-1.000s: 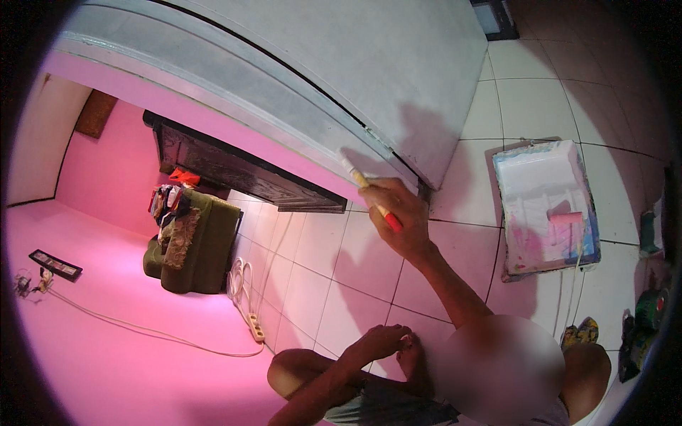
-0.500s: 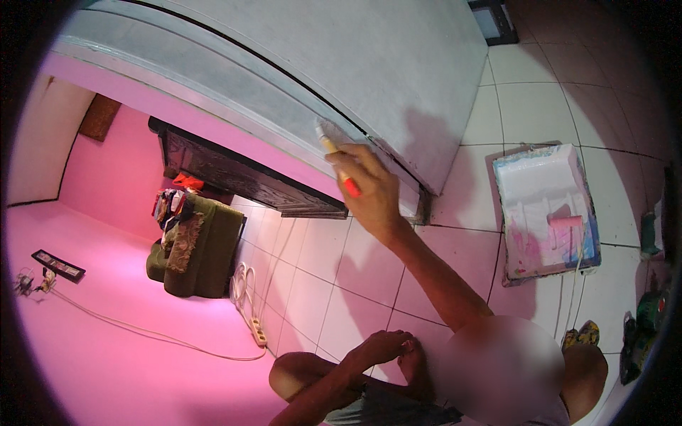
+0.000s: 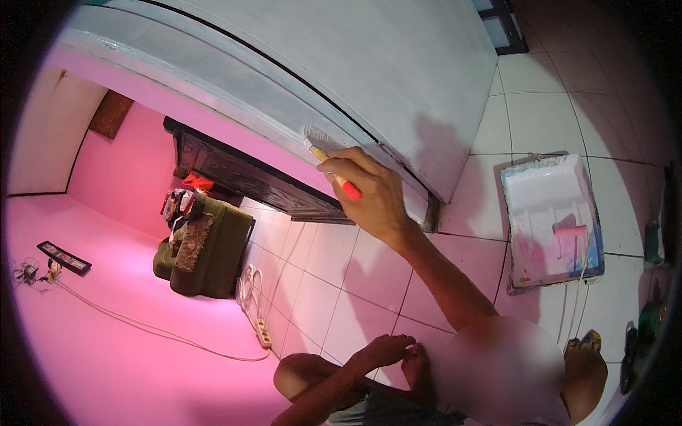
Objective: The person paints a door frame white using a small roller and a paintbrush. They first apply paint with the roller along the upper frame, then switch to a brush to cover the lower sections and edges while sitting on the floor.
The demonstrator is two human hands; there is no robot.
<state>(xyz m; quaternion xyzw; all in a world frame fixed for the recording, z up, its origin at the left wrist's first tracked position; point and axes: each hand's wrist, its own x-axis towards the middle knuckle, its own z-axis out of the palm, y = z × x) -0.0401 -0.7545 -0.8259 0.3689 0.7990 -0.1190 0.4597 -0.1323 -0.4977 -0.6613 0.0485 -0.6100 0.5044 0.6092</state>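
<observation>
My right hand (image 3: 375, 195) grips a paintbrush (image 3: 321, 153) with a yellowish handle and a red end. Its bristles, whitish with paint, touch the pale grey-white door frame (image 3: 249, 92). Beside the frame, past a dark gap, stands the grey-white door (image 3: 355, 64). My left hand (image 3: 383, 351) is low in front of me, close to my foot, over my bent leg; its fingers are too dark and small to make out. At the right, a paint tray (image 3: 543, 177) lies on the floor, smeared white, pink and blue, with a small pink paint roller (image 3: 570, 231) in it.
White tiles (image 3: 469, 263) cover the floor. Along the pink wall (image 3: 121, 312) run a cable and a power strip (image 3: 263, 334) with coiled cord. A green armchair (image 3: 209, 248) with clothes on it and a dark carved wooden panel (image 3: 249, 174) stand beyond the doorway.
The brush has moved left and slightly down along the door frame, with my right hand turning with it. My view has shifted a little; my left hand stays near my foot.
</observation>
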